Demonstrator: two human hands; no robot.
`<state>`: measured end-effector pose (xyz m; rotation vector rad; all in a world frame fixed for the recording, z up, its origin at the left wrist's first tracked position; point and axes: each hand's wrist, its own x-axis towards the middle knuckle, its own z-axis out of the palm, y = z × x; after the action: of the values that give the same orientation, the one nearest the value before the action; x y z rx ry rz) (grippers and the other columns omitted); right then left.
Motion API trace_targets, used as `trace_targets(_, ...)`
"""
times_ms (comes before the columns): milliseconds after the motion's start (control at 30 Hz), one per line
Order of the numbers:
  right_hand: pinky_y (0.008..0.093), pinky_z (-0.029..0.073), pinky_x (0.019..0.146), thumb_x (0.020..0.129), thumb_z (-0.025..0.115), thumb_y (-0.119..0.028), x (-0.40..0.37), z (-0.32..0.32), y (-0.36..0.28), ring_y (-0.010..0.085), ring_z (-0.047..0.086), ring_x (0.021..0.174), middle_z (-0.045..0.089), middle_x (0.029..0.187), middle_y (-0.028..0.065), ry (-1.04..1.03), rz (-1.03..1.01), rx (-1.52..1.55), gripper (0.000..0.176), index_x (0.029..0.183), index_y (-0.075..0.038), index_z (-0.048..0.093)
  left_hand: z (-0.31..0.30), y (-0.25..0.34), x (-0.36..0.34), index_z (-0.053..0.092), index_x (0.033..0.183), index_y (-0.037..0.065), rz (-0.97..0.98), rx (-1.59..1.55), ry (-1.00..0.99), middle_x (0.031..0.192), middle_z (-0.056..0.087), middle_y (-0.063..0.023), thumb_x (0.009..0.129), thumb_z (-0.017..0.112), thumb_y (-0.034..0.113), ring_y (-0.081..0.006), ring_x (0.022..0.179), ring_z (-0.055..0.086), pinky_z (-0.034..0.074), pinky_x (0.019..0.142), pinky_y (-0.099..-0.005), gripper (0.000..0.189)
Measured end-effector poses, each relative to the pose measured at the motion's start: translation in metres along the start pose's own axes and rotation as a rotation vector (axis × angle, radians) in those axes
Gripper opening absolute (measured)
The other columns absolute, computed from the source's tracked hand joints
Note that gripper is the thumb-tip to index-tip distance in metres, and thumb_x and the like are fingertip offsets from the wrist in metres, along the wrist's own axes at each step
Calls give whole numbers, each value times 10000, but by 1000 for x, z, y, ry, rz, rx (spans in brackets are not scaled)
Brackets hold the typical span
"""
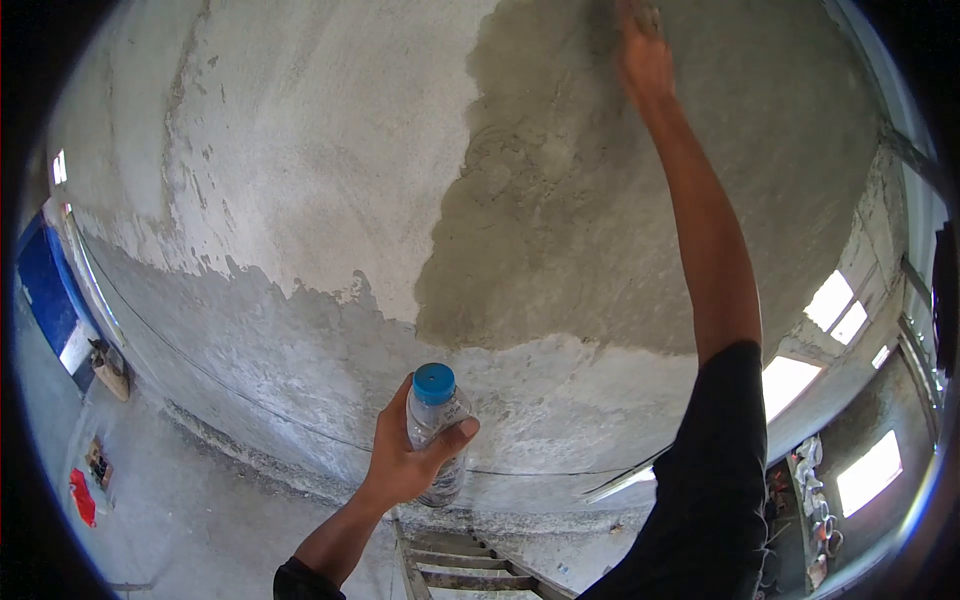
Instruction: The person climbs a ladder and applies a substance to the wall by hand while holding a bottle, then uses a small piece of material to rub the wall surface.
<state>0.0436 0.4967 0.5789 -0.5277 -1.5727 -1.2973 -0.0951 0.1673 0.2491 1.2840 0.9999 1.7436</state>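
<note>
Pinching the bottle (434, 388) in the left grip (408, 465), go light over the patch (540, 260). Right grip (645, 62)'s too blurry to tell, tbh.

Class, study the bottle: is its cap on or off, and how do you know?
On: the blue cap covers the mouth of the bottle, held in the left hand.
</note>
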Motion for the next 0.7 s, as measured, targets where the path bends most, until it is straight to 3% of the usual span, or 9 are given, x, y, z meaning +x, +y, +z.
trace_targets(67,344,474,855,970,434,-106,23,10,0,220,555,1015,573,1182,115,-560,716,65,317,1260,-5,511,3,-2,2,524,1025,28,3,22,-5,835,614,-41,807,735,213,-114,760,581,461,697,-279,355)
trace_targets(100,344,474,855,970,434,-106,16,11,-4,220,555,1015,573,1182,115,-562,718,68,317,1260,-5,511,4,-1,2,524,1025,28,1,24,-3,835,614,-41,807,735,213,-114,760,581,461,697,-279,355)
trace_targets(167,423,443,1005,797,577,-17,-13,10,-16,364,396,1291,396,1419,163,-473,304,219,650,1401,-128,364,7,3,2,526,1022,31,-2,17,12,837,614,-43,807,736,217,-114,761,581,462,699,-280,354)
trace_targets(200,423,443,1005,797,577,-17,-30,14,-23,364,396,1291,396,1419,163,-474,303,219,650,1401,-128,364,6,4,1,526,1022,31,-2,17,11,837,614,-43,807,736,217,-114,761,581,462,699,-280,354)
trace_targets(267,433,462,984,794,584,-16,-55,22,-33,366,428,1265,422,1392,172,-235,-72,157,661,1403,-130,353,4,6,-2,526,1023,33,-21,13,9,832,613,-42,803,741,225,-114,755,581,462,700,-281,362)
trace_targets(400,432,465,983,788,582,-13,-22,2,-18,357,418,1274,427,1387,164,-202,15,147,639,1384,-113,374,-2,7,-5,524,1028,35,-19,-9,22,831,614,-41,800,745,222,-113,753,580,462,699,-278,369)
trace_targets(500,460,456,986,785,541,14,1,9,0,395,416,1253,433,1393,111,10,98,111,667,1400,-168,359,-2,8,-4,526,1027,34,27,63,26,826,615,-38,796,749,206,-108,748,579,462,695,-273,365)
trace_targets(567,435,476,966,779,613,-33,-7,12,-10,375,448,1241,419,1395,165,-277,283,164,637,1370,-89,384,1,10,-5,528,1023,33,-15,28,38,820,617,-37,795,750,210,-103,744,578,461,686,-268,364)
trace_targets(700,448,494,929,782,623,-53,-30,12,-22,389,492,1187,444,1371,164,-214,29,55,629,1364,-88,388,1,8,-7,524,1021,32,-16,-4,30,815,616,-36,797,748,221,-103,742,579,461,677,-269,368)
